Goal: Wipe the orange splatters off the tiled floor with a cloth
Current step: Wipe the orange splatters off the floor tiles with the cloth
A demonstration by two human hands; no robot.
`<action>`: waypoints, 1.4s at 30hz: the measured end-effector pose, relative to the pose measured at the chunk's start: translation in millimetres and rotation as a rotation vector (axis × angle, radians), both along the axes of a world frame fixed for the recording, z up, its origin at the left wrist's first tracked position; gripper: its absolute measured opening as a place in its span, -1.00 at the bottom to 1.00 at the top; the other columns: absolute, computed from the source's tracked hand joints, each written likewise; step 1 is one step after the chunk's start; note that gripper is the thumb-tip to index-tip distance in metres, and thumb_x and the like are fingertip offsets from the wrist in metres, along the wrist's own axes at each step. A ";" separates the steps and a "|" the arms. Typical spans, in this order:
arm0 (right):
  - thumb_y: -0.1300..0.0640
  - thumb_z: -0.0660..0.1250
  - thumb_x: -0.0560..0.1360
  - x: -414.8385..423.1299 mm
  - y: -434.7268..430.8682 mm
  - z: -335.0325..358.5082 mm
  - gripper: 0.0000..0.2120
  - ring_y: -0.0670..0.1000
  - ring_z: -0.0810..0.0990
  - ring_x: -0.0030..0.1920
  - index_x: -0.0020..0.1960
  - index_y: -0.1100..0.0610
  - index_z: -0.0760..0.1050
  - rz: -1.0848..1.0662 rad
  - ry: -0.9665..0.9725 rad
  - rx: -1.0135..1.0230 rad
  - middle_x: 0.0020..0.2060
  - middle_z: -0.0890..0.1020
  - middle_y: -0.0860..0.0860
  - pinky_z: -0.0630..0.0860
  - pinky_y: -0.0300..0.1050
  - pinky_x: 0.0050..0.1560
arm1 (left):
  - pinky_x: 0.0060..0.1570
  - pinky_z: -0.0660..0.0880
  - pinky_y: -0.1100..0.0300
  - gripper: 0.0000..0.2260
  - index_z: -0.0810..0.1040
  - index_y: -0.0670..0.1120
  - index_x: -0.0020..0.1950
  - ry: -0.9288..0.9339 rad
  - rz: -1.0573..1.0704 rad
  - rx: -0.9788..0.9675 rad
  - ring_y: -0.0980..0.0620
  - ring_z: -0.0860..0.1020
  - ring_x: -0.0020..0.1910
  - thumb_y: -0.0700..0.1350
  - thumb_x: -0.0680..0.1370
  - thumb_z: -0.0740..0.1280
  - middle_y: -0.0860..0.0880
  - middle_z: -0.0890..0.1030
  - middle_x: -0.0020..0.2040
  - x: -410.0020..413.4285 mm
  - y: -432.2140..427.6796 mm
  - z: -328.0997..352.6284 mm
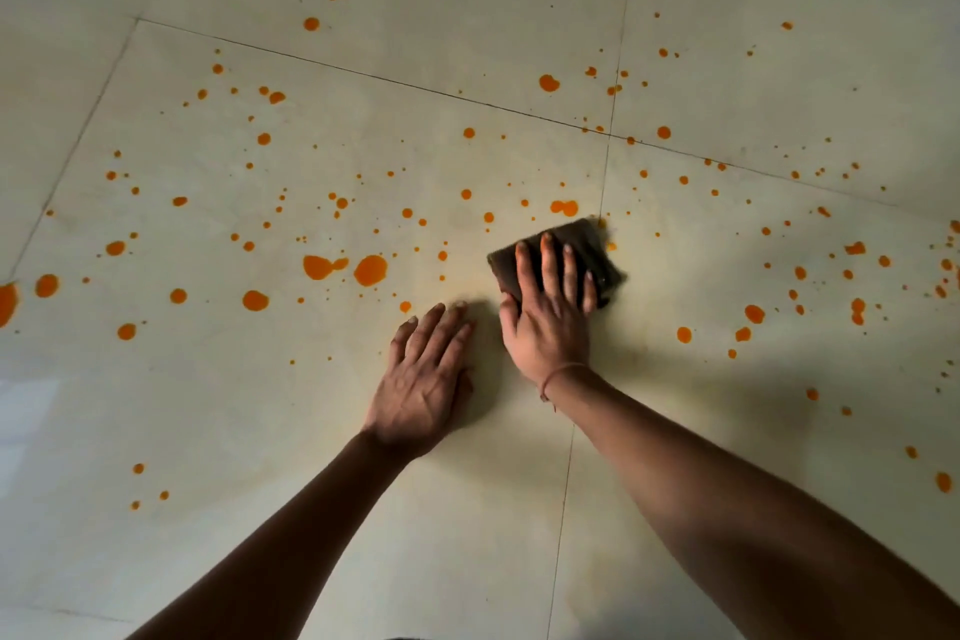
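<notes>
My right grip (550,312) lies open, with straight fingers pressing flat on the dark brown rectangular cloth (597,248). The cloth sits on the pale glossy tiled floor (467,509), across a thin tile joint. My left grip (421,390) is open too, palm flat on the floor just beside the right one. Round orange splatters (370,269) lie to the left, to the right and beyond the cloth. A thin thread bracelet (563,372) is on my right wrist.

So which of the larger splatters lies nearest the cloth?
The double blob just beyond the far corner of the cloth; other large ones lie well off.
</notes>
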State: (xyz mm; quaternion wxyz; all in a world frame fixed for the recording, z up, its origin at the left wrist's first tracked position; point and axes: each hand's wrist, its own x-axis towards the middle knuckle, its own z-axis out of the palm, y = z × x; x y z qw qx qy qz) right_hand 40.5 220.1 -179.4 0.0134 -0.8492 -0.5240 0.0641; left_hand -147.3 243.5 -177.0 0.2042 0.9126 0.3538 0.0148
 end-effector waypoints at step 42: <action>-0.09 0.10 0.51 -109.6 62.7 -3.8 -0.42 0.15 0.17 0.52 0.52 -0.02 0.23 0.480 0.113 0.020 0.53 0.23 0.07 0.08 0.22 0.46 | 0.44 0.15 -0.09 -0.44 0.31 -0.29 0.46 0.040 0.329 -0.014 -0.22 0.30 0.44 0.02 0.56 0.10 -0.25 0.38 0.44 -98.6 43.4 -0.8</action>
